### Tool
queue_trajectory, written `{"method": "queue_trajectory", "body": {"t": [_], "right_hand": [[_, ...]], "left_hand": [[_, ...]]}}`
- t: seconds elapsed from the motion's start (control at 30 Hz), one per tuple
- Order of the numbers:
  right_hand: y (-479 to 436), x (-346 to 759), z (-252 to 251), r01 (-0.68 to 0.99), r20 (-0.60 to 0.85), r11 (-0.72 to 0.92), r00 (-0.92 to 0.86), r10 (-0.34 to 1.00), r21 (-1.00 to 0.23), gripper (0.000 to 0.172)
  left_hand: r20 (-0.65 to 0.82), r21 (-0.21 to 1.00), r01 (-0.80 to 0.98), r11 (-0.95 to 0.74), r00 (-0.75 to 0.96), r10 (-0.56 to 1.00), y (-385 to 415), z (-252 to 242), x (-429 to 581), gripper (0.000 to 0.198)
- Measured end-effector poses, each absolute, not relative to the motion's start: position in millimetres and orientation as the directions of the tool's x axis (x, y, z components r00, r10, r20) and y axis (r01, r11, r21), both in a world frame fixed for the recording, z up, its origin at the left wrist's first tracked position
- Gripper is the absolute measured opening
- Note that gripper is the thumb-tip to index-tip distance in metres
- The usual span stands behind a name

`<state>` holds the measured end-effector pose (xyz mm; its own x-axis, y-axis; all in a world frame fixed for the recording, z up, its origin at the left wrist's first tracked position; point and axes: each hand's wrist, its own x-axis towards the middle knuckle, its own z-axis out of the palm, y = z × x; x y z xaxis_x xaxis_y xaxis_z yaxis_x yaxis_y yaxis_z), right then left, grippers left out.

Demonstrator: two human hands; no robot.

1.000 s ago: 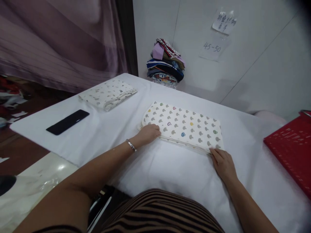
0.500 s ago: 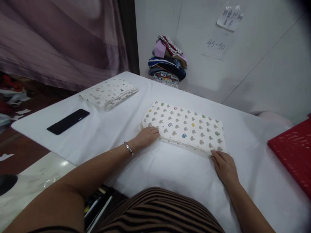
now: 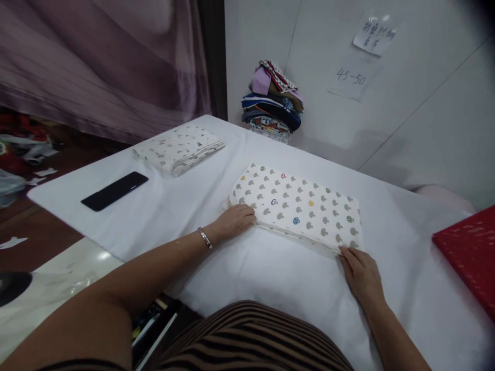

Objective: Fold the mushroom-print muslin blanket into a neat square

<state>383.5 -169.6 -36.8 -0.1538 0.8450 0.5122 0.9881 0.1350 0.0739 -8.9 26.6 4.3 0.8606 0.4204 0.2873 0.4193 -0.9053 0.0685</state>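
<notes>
A folded white cloth [image 3: 297, 206] printed with grey and coloured mushrooms lies flat on the white-covered table [image 3: 266, 278] before me. At its near left corner, my left hand [image 3: 236, 220] is closed on the edge, with a bracelet on the wrist. My right hand [image 3: 362, 275] pinches the near right corner between thumb and fingers. The thumb of the left hand is mostly hidden. Several layers show along the cloth's near edge.
Farther left are another folded cloth with a leaf-like print [image 3: 178, 149] and a black phone [image 3: 115, 191]. A red packet [image 3: 467, 252] sits at the right edge. Beyond the table, a stack of folded fabrics [image 3: 273, 100] stands against the wall with its paper signs [image 3: 350, 77].
The camera view has shifted slightly, so everything appears a little farther right. Both hands stay at the same corners of the mushroom-print cloth, which looks unchanged.
</notes>
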Motion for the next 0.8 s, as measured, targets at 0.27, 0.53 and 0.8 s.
{"method": "queue_trajectory", "body": {"t": [0.27,0.53,0.8], "right_hand": [[-169.3,384.9,-36.4,0.988,0.511,0.136,-0.157,0.845,0.079,0.028],[-167.1,384.3,-37.7,0.991,0.530,0.123,-0.134,0.837,0.056,0.030],[-163.5,383.3,-35.2,0.992,0.475,0.118,-0.129,0.870,0.053,0.030]], "left_hand": [[0.307,0.127,0.394,-0.910,0.857,0.414,34.7,6.0,-10.9,0.030],[0.312,-0.009,0.407,-0.914,0.869,0.384,31.2,6.7,-7.7,0.026],[0.273,-0.117,0.411,-0.904,0.889,0.369,35.5,3.6,-6.9,0.023]]}}
